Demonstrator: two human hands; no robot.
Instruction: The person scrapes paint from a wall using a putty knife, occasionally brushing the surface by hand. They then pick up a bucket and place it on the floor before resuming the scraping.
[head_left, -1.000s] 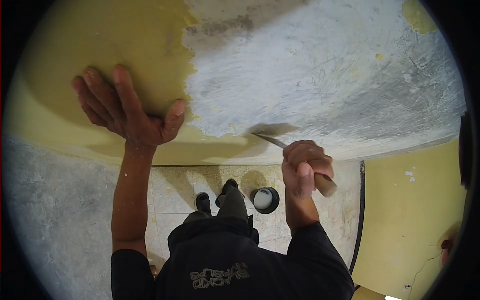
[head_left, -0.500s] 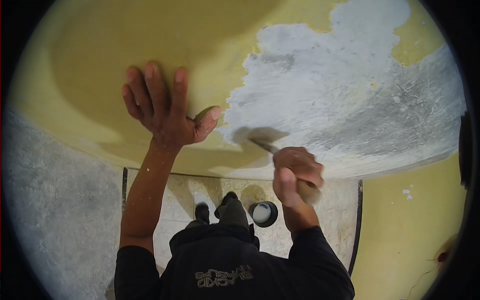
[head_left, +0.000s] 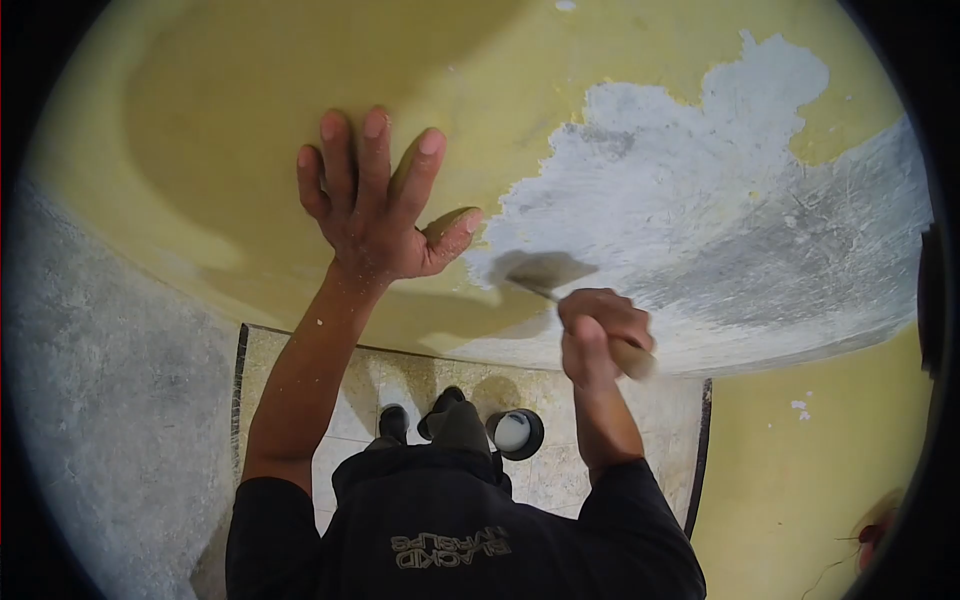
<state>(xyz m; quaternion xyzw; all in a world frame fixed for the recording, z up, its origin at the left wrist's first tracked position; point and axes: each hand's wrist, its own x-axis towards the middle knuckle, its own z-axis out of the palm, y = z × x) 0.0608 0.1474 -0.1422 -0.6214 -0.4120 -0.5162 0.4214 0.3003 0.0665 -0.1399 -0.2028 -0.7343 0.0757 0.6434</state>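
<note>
My left hand (head_left: 380, 220) lies flat on the yellow painted wall (head_left: 250, 90), fingers spread and thumb close to the ragged paint edge. White flecks dot its skin and forearm. In my right hand (head_left: 606, 335) is a scraper, its pale handle (head_left: 632, 357) poking out below the fist. The thin scraper blade (head_left: 533, 287) points up and left, its tip at the wall where a dark shadow falls. Beside both hands spreads a bare white-grey patch (head_left: 660, 190) with the yellow paint gone from it.
Below, on the pale tiled floor (head_left: 560, 470), stands a dark bucket (head_left: 536, 434) with something white inside, next to my feet (head_left: 394, 424). A grey wall (head_left: 120, 380) rises at left, another yellow wall (head_left: 800, 460) at right. Something reddish with thin wires (head_left: 868, 545) shows lower right.
The view has shifted, so the wall patch and my left hand appear further right. My right hand with the scraper has come a little closer to my left hand, which stays on the wall.
</note>
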